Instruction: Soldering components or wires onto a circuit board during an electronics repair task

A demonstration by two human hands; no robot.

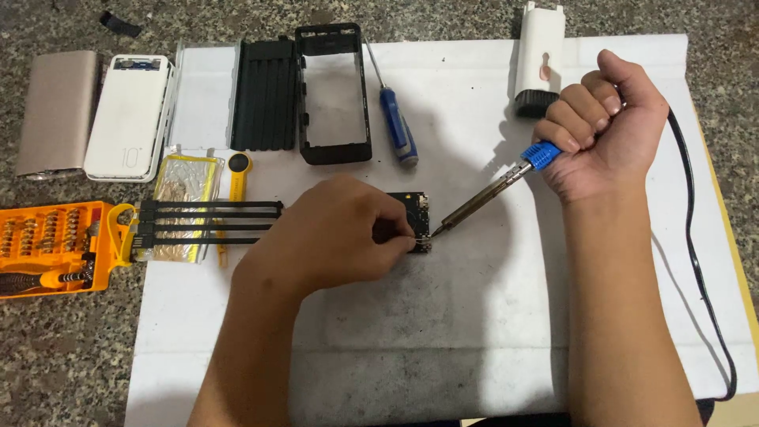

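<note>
The circuit board (pixel 415 207), a small dark one, lies near the middle of the white sheet (pixel 443 332), mostly covered by the left hand, and it is already out of its case, so the stripping-down looks done and the joint work is under way.

Going from the left: a tan power bank (pixel 57 111) and a white power bank (pixel 128 115) lie side by side on the stone top, both closed. Below them sits an orange bit set (pixel 47 247), open. Just beside it is a foil-wrapped battery pack (pixel 186 190) with black strips (pixel 209 221) running across it toward the board. Above, a black ribbed tray (pixel 265 95) and an empty black case frame (pixel 334 95) lie apart, which I judge to be the opened shell. A blue-handled screwdriver (pixel 395 119) rests just right of the frame, set down.

The left hand (pixel 332 233) is curled, thumb and forefinger pinched together at the board's lower right corner; something thin may be between them, but it is too small to tell. The soldering iron (pixel 490 194) reaches in from the right, its tip touching or just beside that same corner. The right hand (pixel 609 126) is clamped in a fist on the iron's blue grip, its black cord (pixel 700 261) trailing off. A white block with a black end (pixel 539 59) stands behind.

Putting the case back together is plainly left to do.
</note>
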